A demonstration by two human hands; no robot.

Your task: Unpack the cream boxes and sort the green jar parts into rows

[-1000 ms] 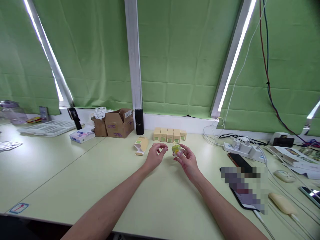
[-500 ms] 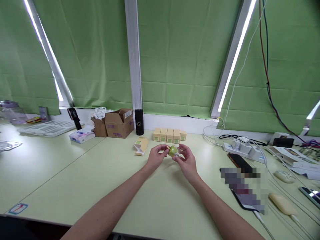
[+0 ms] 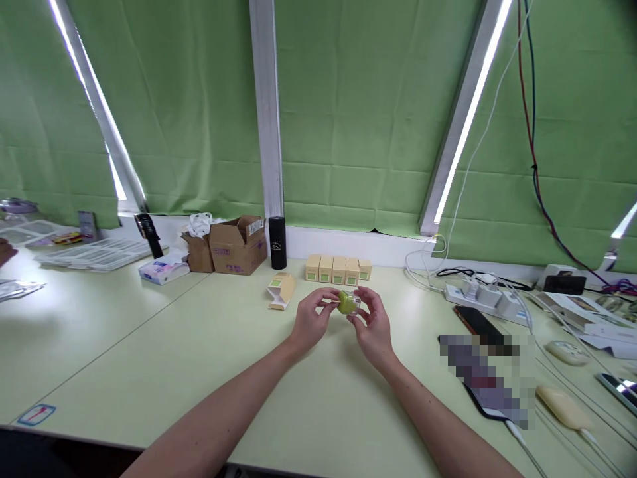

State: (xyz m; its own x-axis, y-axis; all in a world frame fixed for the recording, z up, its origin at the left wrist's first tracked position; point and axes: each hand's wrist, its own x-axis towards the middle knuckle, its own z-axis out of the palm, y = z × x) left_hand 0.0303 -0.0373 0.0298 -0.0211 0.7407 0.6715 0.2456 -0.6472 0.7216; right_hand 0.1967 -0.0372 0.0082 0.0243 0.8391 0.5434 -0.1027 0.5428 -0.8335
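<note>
Between my two hands, above the table [image 3: 318, 398], is a small round jar [image 3: 347, 303] with a green part on the left and a clear part on the right. My left hand [image 3: 312, 318] pinches something thin at the green side with thumb and fingers. On the clear side, my right hand [image 3: 373, 326] has its thumb and fingers curled around the jar. An opened small cardboard box [image 3: 281, 290] lies beyond my left hand. Several closed small boxes [image 3: 332, 270] with green labels stand in a row behind the jar.
Left of the row are a black cylinder [image 3: 277, 243], a cardboard carton [image 3: 239, 247] and a tissue pack [image 3: 164, 269]. On the right lie a power strip [image 3: 485, 302], phones [image 3: 478, 325] and cables. Another person's hand [image 3: 6, 252] shows at the far left edge.
The jar has shifted slightly right and turned between my hands, so its green end faces more toward my left fingers. Another person's hand has come in at the far left.
</note>
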